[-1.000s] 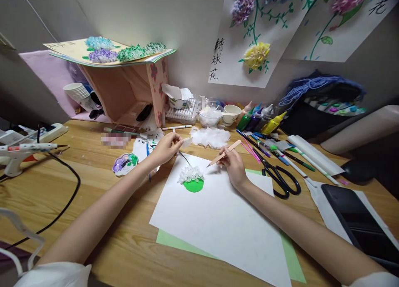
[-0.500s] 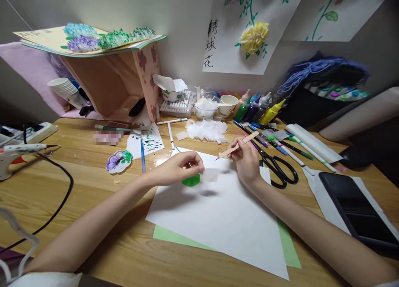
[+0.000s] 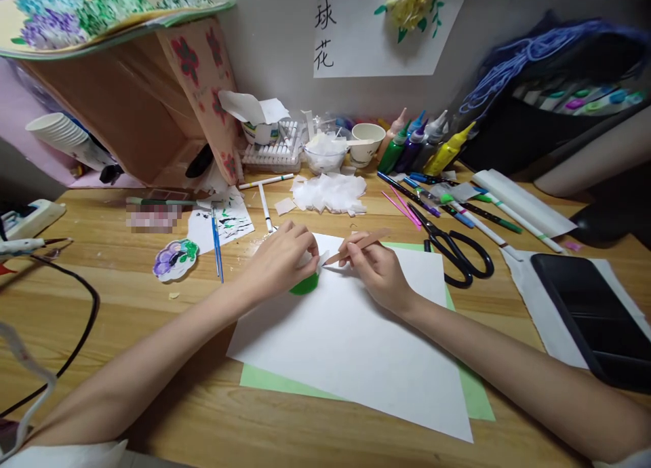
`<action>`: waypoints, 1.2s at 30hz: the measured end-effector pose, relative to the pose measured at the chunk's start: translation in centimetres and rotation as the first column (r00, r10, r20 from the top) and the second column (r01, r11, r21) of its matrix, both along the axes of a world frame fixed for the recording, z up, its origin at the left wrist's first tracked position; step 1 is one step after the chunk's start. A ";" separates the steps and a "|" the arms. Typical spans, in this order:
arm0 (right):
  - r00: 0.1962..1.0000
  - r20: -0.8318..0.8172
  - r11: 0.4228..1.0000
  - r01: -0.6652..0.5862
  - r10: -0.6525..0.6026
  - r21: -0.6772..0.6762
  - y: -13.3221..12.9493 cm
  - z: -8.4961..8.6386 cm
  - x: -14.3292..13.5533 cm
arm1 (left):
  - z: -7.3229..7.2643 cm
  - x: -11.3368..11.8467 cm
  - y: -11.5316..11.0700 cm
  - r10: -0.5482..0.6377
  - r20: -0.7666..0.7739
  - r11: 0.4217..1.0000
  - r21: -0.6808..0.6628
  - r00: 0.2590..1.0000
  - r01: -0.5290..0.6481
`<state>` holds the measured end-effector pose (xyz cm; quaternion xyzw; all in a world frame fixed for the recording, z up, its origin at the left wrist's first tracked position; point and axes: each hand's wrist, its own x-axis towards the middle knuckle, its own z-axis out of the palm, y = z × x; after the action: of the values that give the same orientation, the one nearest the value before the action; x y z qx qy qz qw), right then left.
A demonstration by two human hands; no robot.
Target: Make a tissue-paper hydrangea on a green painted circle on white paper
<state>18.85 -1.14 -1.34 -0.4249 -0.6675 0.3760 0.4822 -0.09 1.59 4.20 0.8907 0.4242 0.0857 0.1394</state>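
My left hand (image 3: 282,261) is over the far left part of a white sheet of paper (image 3: 356,359), fingers pinched on a small thin white paper piece (image 3: 322,258), mostly hidden by the fingers. Just below those fingertips shows a green painted patch (image 3: 305,286); the fingers cover part of it. My right hand (image 3: 379,275) grips a flat wooden stick (image 3: 377,237) like a pen. Its dark pointed tip is at the white piece; whether they touch I cannot tell. Under the white sheet lies a light green sheet (image 3: 285,381).
Black-handled scissors (image 3: 452,251) lie right of my right hand, with a phone (image 3: 584,312) farther right. Paint bottles (image 3: 450,149), a paper cup (image 3: 367,146) and white paper scraps (image 3: 330,193) stand or lie behind. A paint palette (image 3: 175,260) and brushes (image 3: 217,241) are left.
My right hand has brought the stick left and down to the white piece at my left fingertips. The stick now points at that piece. The camera view has tilted down and closer.
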 end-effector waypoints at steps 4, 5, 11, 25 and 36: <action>0.999 0.031 1.000 -0.014 0.013 0.013 -0.1 0.0 0.0 | -0.6 -1.3 0.1 0.089 0.113 0.996 0.007 0.990 -0.091; 0.999 0.033 1.000 -0.014 0.013 0.011 -0.1 0.0 0.0 | -1.0 -1.8 0.0 0.134 0.143 0.990 0.014 0.981 -0.137; 1.000 0.022 1.000 -0.012 0.012 0.009 -0.1 -0.1 0.0 | -3.2 -4.3 -1.2 0.317 0.207 0.947 -0.014 0.926 -0.321; 0.999 -0.012 0.999 0.032 -0.032 -0.001 -0.1 -0.2 -0.1 | -4.4 -5.2 -0.9 0.337 0.314 0.942 -0.119 0.888 -0.315; 1.000 -0.018 0.998 0.019 -0.020 -0.054 0.0 0.0 0.2 | -4.5 -5.2 -0.8 0.339 0.320 0.941 -0.115 0.885 -0.319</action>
<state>19.01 -1.18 -1.38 -0.4405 -0.6485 0.3931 0.4805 -5.26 0.79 -0.29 0.7737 0.5412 0.2458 0.2192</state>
